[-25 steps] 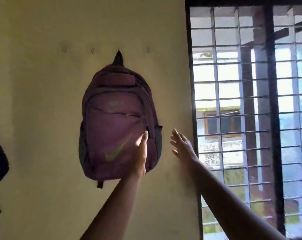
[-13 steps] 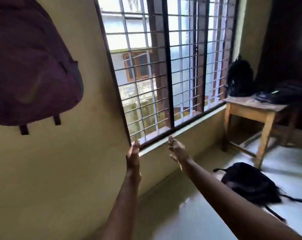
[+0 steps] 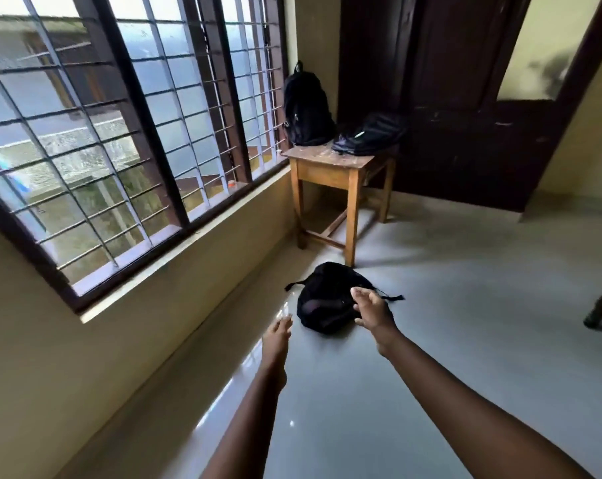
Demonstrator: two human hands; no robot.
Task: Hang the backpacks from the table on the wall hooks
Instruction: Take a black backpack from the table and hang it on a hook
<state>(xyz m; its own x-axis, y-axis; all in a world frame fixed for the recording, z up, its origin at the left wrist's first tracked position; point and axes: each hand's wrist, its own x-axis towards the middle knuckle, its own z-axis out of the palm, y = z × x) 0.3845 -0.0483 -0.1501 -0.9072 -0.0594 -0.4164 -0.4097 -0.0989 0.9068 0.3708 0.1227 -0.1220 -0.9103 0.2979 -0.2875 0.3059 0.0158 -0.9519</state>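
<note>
Three dark backpacks: two on the small brown wooden worktop [image 3: 327, 158], one on the glossy grey floor [image 3: 448, 323].
A black fabric backpack [image 3: 308, 105] stood upright at the worktop's back left, its top loop pointing up. Just beside it to the right, a dark backpack with a pale stripe [image 3: 370, 134] lay flat. A slumped black backpack [image 3: 323, 299] lay on the floor near the worktop's front leg, thin straps trailing out to either side.

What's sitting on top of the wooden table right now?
Two dark backpacks: an upright backpack at the window side and a flat backpack beside it. The table top beneath them is covered.
</note>
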